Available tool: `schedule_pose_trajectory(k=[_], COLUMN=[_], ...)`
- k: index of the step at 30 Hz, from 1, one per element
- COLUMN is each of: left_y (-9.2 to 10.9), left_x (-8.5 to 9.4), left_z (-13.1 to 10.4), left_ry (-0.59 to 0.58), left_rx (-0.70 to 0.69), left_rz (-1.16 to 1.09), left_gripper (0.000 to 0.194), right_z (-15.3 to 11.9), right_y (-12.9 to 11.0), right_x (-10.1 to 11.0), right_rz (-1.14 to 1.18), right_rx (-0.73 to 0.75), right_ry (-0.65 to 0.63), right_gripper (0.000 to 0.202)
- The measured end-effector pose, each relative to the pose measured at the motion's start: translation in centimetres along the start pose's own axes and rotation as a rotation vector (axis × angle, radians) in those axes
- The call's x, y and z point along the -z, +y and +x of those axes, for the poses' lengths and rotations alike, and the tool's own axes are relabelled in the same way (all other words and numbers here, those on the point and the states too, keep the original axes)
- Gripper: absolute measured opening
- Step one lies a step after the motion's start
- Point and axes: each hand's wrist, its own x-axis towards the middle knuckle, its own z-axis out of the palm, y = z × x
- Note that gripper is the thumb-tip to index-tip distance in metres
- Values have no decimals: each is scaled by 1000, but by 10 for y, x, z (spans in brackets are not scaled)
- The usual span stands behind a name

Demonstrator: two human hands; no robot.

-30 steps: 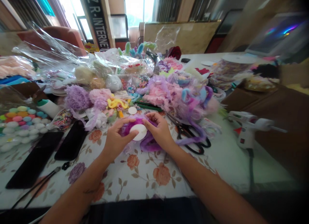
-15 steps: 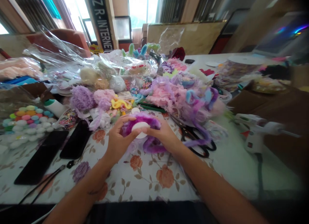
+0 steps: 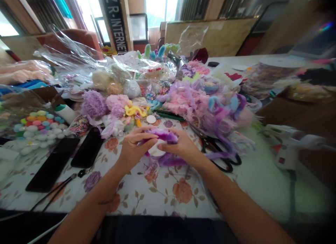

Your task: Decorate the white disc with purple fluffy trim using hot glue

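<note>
Between my hands, over the floral tablecloth, is a round white disc (image 3: 156, 149) with a fuzzy purple pipe cleaner (image 3: 172, 137) curved round its far edge. My left hand (image 3: 136, 145) grips the left side, its thumb on the disc's rim and its fingers behind. On the other side my right hand (image 3: 183, 147) is closed on the pipe cleaner, with the thumb pressed against the disc. A loose length of the purple strand passes under my right wrist toward the black-handled scissors (image 3: 219, 151). My fingers hide part of the disc's edge.
A white glue gun (image 3: 287, 149) stands at the right. Two black phones (image 3: 88, 147) lie at the left, near a bag of colored pom-poms (image 3: 39, 125). Another small white disc (image 3: 151, 119) lies beyond my hands. Pink and purple fluffy material (image 3: 186, 100) is heaped behind.
The view has shifted slightly, moving the scene rightward. My left fingers have shifted along the purple pipe cleaner, and the disc is tilted a little differently. Both hands keep their hold.
</note>
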Motion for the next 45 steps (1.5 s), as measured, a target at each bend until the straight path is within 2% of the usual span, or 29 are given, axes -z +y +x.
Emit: schedule_pose_trajectory(k=[4,10,18,22,29,34,39,41,45], left_y=[-1,3,-2,-1,-3,-6,-8,-9,-7], left_x=[1,3,11,11,5,3,3,4,5], left_z=[1,2,5,5,2,2,2,2,4], left_ry=[11,-2,-125,-111,-91,-57,-99,-106,-101], left_rx=[82,126,249,277,460,542,553,512,339], left_rz=[-41,-74,-203,-233,-483,-528,-499,-463,-354], left_gripper=[11,11,12,12,13,17,27,32,15], right_z=[0,-1,-1,0,1,1,4,4,4], right_y=[3,3,3,3,4,3,3,3,1], right_x=[2,4,5,5,8,7,8,8,9], right_rz=[32,75,135,144,74,49,79,71,19], right_rx=[2,24,7,-2,22,4,-31,-27,-20], right_ry=[-15,-28,-55,-62,-82,-83,-41,-36,-56], right_gripper=[32,31,32,32,32,31,31,30,29])
